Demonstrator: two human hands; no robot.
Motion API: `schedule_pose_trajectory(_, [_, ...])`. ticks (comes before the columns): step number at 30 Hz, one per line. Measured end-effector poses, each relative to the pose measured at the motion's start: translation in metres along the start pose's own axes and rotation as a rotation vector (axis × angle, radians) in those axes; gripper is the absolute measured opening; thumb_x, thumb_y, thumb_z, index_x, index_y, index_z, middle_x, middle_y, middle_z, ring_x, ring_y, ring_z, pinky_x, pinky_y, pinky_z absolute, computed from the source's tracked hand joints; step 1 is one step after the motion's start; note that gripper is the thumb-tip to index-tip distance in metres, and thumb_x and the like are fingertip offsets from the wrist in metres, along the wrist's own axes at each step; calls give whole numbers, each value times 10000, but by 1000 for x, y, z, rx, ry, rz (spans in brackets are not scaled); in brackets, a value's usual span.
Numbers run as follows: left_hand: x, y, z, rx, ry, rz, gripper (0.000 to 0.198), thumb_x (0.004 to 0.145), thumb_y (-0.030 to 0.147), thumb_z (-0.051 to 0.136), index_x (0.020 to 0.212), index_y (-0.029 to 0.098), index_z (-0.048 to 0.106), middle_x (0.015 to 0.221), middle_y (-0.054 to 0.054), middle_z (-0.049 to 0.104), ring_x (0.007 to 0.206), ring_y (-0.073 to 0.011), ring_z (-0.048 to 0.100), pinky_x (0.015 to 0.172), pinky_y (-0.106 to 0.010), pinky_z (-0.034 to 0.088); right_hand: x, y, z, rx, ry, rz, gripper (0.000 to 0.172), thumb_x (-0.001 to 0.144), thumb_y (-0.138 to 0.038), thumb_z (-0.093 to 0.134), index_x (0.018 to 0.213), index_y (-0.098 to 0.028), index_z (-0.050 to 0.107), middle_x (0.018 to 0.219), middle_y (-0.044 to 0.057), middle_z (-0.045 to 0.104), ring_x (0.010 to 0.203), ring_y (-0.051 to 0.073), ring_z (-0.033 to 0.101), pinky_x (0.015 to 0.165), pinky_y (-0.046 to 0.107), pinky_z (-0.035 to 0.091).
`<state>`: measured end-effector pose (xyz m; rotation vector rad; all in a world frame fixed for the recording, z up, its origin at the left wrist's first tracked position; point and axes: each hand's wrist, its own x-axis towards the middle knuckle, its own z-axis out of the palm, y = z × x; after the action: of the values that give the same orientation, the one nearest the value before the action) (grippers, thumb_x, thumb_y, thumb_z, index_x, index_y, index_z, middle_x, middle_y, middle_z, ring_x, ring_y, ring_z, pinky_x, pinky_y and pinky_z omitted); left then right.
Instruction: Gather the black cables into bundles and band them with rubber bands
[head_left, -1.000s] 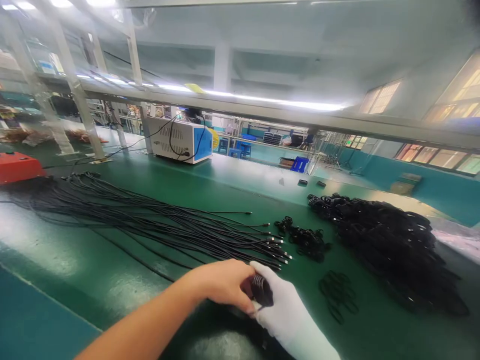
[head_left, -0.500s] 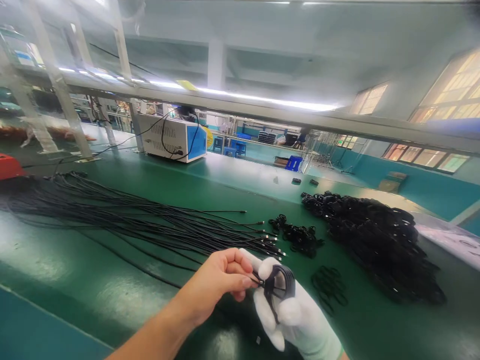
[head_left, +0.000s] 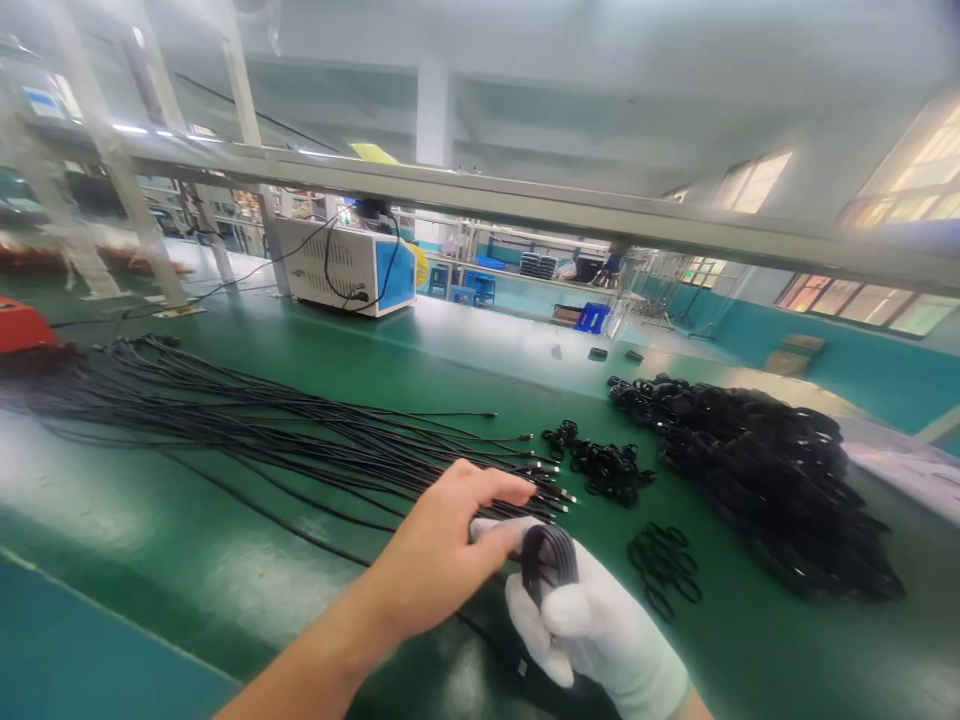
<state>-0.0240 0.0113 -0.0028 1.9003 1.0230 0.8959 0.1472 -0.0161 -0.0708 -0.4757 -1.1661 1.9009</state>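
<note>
My right hand (head_left: 592, 610), in a white glove, is closed around a small coil of black cable (head_left: 559, 560), its loops stacked side by side between thumb and fingers. Bare and just left of the coil, my left hand (head_left: 450, 540) has its index finger stretched out and its thumb apart from it. That thumb reaches the coil's left edge; whether it presses on it I cannot tell. Under the hands a length of black cable runs down to the bench. Beyond them lies a long bundle of straight black cables (head_left: 300, 425), metal plugs toward the right.
Small black loops (head_left: 611, 470) and several thin black bands (head_left: 664, 570) lie right of the hands. Farther right is a large heap of coiled black cables (head_left: 757, 480). A white and blue machine (head_left: 345, 270) stands at the back of the green bench (head_left: 225, 600), below a metal rail (head_left: 525, 205).
The fingers of my left hand have opened from a pinch at the coil's left side, and the index finger now extends above it. My right hand keeps its hold on the coil.
</note>
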Motion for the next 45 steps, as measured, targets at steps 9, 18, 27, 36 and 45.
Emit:
schedule_pose_trajectory(9, [17, -18, 17, -220, -116, -50, 246, 717, 98, 499, 847, 182, 691, 831, -8, 664, 748, -148, 588, 678, -234, 472, 5, 8, 1, 261, -23, 160, 673, 794, -711, 396, 1104, -125, 519, 781, 90, 666, 594, 164, 650, 494, 242, 498])
schedule_pose_trajectory(18, [18, -28, 18, -215, 108, -45, 232, 709, 71, 520, 813, 186, 692, 796, 7, 691, 772, -145, 617, 707, -220, 466, 20, 22, 16, 308, 149, -77, 426, 912, -457, 419, 1041, -74, 555, 503, 25, 568, 286, 69, 430, 284, 146, 293])
schedule_pose_trajectory(27, [24, -30, 8, 122, 58, -72, 353, 688, 91, 470, 911, 228, 707, 805, 8, 693, 721, -165, 600, 670, -256, 450, 26, 21, 10, 354, 330, -3, 424, 844, -513, 524, 994, -120, 578, 720, 58, 614, 547, 155, 612, 406, 243, 504])
schedule_pose_trajectory(36, [33, -33, -15, -262, -246, -310, 248, 681, 286, 648, 863, 121, 683, 669, -11, 624, 523, -96, 516, 509, -213, 409, 26, 17, 4, 167, 342, 113, 504, 806, -520, 557, 1094, -107, 564, 949, 119, 620, 675, 152, 608, 551, 274, 510])
schedule_pose_trajectory(45, [22, -35, 3, -265, 4, -332, 218, 776, 349, 528, 704, 149, 573, 615, 14, 579, 449, -84, 521, 433, -193, 391, 17, 7, 1, -52, 303, 8, 512, 733, -321, 685, 1181, -165, 491, 1105, 112, 557, 971, 224, 591, 823, 398, 501])
